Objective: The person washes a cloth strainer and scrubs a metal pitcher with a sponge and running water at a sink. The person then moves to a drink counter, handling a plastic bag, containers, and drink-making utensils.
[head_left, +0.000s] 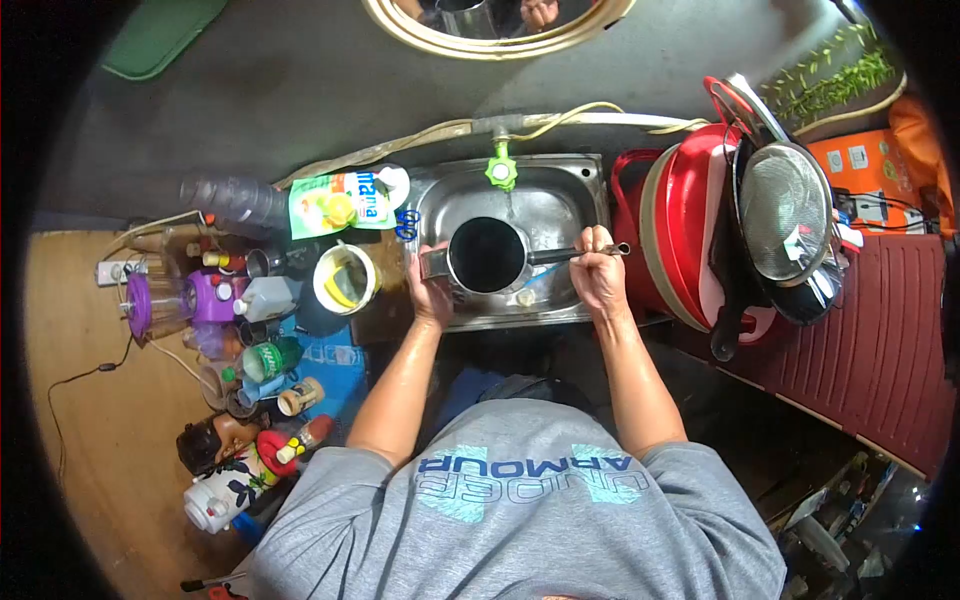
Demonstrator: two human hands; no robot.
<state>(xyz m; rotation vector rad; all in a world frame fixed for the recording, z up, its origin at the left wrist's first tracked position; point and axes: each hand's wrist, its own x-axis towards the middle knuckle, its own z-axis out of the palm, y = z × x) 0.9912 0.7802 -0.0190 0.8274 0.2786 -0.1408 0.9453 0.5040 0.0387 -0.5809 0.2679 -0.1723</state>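
Note:
A saucepan (487, 256) with a dark inside is held over the steel sink (470, 185), its opening facing up toward me. My left hand (431, 292) is closed on the pan's left side, with some fingers hidden behind it. My right hand (600, 276) wraps round the long handle (548, 256), whose end sticks out to the right of the fingers. Beneath the handle, in the basin, a thin blue strip shows, too small to name. The tap's green knob (501, 170) is above the pan, at the back of the sink.
Left of the sink are a white bucket (361, 262) with something yellow inside, a refill pouch (345, 204), several bottles and a purple blender (152, 303). To the right, a red basin (690, 215), a mesh strainer (786, 212) and pans are stacked close to my right hand.

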